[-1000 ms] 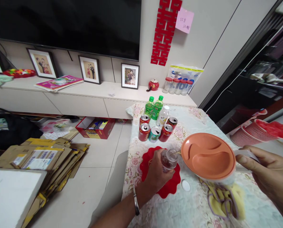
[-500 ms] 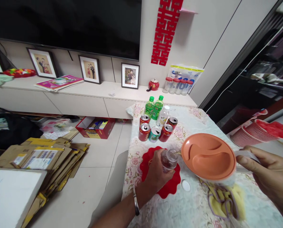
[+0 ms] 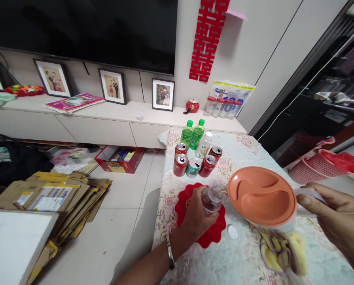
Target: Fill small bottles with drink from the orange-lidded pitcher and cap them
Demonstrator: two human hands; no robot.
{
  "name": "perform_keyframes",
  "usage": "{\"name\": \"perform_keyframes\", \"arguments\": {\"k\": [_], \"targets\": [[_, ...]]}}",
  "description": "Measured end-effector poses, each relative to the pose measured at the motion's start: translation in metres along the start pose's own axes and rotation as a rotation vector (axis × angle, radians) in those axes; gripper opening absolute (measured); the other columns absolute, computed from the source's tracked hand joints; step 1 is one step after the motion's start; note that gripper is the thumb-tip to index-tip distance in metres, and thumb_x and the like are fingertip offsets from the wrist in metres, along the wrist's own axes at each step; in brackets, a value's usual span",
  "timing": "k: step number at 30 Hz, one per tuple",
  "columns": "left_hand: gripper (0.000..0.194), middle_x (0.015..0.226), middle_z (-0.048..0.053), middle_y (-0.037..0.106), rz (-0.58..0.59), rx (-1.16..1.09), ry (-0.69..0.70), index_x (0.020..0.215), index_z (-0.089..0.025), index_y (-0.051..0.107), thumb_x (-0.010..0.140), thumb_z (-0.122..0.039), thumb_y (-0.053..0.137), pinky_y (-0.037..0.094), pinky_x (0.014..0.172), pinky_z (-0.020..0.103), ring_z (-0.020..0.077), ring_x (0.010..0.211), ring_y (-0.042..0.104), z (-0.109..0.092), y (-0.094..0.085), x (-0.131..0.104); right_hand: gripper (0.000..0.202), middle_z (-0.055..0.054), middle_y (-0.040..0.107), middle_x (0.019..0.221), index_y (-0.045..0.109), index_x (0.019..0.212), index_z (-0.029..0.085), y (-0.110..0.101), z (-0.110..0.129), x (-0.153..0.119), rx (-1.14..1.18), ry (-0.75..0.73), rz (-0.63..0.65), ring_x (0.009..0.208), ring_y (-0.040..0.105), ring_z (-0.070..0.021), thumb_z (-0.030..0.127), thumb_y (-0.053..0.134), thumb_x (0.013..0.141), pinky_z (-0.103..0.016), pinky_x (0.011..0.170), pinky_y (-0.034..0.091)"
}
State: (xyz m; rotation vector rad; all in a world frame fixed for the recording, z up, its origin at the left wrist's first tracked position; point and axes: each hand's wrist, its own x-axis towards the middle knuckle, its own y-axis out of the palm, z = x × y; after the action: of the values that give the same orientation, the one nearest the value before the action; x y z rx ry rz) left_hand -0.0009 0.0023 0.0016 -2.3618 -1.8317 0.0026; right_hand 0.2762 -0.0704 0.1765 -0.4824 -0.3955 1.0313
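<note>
My left hand (image 3: 198, 217) is wrapped round a clear open-topped bottle (image 3: 212, 198), held over a red scalloped mat (image 3: 216, 233). My right hand (image 3: 334, 209) grips the pale handle of a pitcher with an orange lid (image 3: 262, 196). The pitcher is tilted to the left, its spout close to the bottle's mouth. A thin yellowish stream seems to run between spout and mouth. A round white cap (image 3: 232, 231) lies on the table just right of the mat. Below the pitcher is a crumpled yellow cloth (image 3: 283, 253).
Several opened drink cans (image 3: 194, 168) stand beyond the mat, with two green-capped bottles (image 3: 197, 134) and a white-capped clear bottle (image 3: 204, 145) behind. The flowered tablecloth (image 3: 171, 198) ends at the left. Flattened cardboard (image 3: 76, 198) lies on the floor; a pink basket (image 3: 310, 168) stands right.
The pitcher has shifted very slightly to the right. My left hand and the bottle look the same.
</note>
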Motion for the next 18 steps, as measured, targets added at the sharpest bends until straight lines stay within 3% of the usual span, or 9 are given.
{"name": "perform_keyframes", "arguments": {"k": [6, 10, 13, 18], "targets": [[0.074, 0.136, 0.013, 0.065, 0.028, -0.006, 0.022, 0.135, -0.025, 0.048, 0.067, -0.018, 0.077, 0.054, 0.113, 0.054, 0.034, 0.129, 0.066, 0.0018, 0.0003, -0.0006, 0.042, 0.0, 0.065, 0.071, 0.066, 0.068, 0.024, 0.0009, -0.0009, 0.0, 0.006, 0.018, 0.011, 0.068, 0.051, -0.0193, 0.058, 0.091, 0.062, -0.028, 0.058, 0.039], [0.071, 0.134, 0.014, 0.067, 0.023, -0.013, 0.028, 0.133, -0.023, 0.051, 0.067, -0.019, 0.077, 0.056, 0.112, 0.053, 0.035, 0.127, 0.067, -0.0003, -0.0003, 0.0001, 0.041, 0.001, 0.057, 0.062, 0.066, 0.066, 0.025, 0.0022, 0.002, -0.0017, 0.018, 0.002, -0.01, 0.065, 0.049, -0.0193, 0.059, 0.09, 0.063, -0.028, 0.057, 0.039], [0.071, 0.131, 0.012, 0.068, 0.01, -0.006, 0.032, 0.132, -0.024, 0.052, 0.066, -0.02, 0.078, 0.057, 0.11, 0.052, 0.0343, 0.124, 0.068, -0.0021, -0.001, 0.0005, 0.041, 0.001, 0.059, 0.064, 0.067, 0.066, 0.025, 0.0016, 0.0024, -0.0016, 0.016, 0.0, 0.0, 0.066, 0.05, -0.02, 0.059, 0.091, 0.059, -0.029, 0.057, 0.04], [0.072, 0.128, 0.01, 0.068, -0.007, -0.012, 0.024, 0.131, -0.025, 0.053, 0.064, -0.018, 0.078, 0.059, 0.106, 0.049, 0.0314, 0.12, 0.07, -0.0027, -0.0006, 0.0001, 0.042, -0.001, 0.066, 0.069, 0.067, 0.067, 0.025, -0.0007, 0.0002, -0.0016, -0.009, -0.032, 0.007, 0.067, 0.054, -0.0205, 0.063, 0.086, 0.067, -0.029, 0.057, 0.043]]}}
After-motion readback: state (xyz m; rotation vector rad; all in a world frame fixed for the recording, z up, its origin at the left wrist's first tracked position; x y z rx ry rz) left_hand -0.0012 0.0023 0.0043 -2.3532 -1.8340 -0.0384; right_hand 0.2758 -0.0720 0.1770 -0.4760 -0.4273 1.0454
